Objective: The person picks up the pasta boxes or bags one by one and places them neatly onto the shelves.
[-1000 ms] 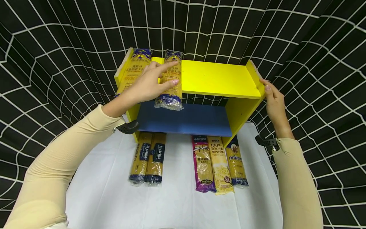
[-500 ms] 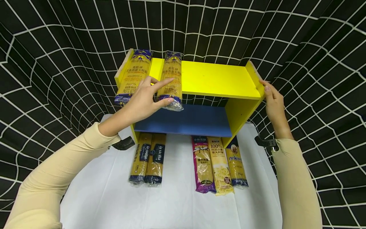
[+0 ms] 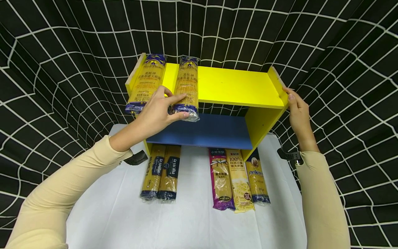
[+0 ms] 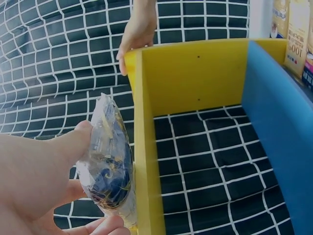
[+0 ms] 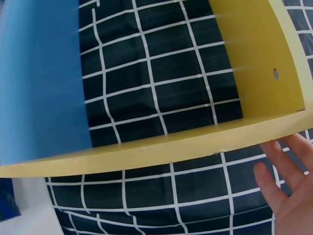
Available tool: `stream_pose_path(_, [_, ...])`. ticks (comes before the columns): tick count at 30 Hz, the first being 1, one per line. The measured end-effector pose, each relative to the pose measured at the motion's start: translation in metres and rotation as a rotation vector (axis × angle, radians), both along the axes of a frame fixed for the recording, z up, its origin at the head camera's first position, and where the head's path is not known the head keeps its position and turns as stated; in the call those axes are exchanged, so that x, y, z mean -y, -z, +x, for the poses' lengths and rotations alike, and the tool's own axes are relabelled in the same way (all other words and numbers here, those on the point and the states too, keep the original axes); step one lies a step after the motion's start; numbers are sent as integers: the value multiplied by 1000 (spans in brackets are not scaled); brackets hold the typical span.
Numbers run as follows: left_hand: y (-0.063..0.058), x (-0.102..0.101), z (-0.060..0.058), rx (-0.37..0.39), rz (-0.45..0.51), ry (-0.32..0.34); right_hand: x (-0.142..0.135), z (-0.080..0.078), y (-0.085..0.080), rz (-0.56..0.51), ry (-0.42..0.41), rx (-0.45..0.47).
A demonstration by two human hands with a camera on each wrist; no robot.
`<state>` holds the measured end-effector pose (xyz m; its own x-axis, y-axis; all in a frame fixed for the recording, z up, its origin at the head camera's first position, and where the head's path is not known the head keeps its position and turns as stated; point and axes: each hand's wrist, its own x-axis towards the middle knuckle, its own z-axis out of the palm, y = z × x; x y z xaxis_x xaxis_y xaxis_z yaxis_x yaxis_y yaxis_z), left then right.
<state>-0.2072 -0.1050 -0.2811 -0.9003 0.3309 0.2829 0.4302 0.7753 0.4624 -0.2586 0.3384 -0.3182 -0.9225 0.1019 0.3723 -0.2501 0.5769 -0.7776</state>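
Two clear-wrapped packets of spaghetti with blue ends lie on the yellow top board of a shelf unit (image 3: pixel 233 84). The left packet (image 3: pixel 149 76) sits beside the left side panel. My left hand (image 3: pixel 155 112) straddles the front end of the other spaghetti packet (image 3: pixel 188 77), thumb at its front and index finger across its top. In the left wrist view, that packet's crinkled end (image 4: pixel 110 161) shows between thumb and fingers. My right hand (image 3: pixel 299 112) rests its fingertips against the outside of the right side panel (image 5: pixel 264 54), near the top; its thumb stands apart from the edge.
Below the top board is a blue shelf (image 3: pixel 202 129). On the white cloth (image 3: pixel 192 224) under the unit lie two la sicilia packets (image 3: pixel 160 173) at left. At right are a purple packet (image 3: pixel 222 178), a yellow packet (image 3: pixel 239 180) and an ankara packet (image 3: pixel 257 176). Black gridded fabric (image 3: pixel 217 31) surrounds everything.
My left hand has slid along the spaghetti packet toward its front end, uncovering the printed middle. Both packets lie almost where they were. My right hand has stayed at the side panel.
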Motion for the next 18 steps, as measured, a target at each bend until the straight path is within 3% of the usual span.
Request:
stream_pose_path(10, [-2, -3, -3, -17, -29, -2, -6, -6, 6, -12, -2, 5])
stream_pose_path(18, [-8, -7, -10, -9, -30, -3, 0, 1, 0, -9, -10, 10])
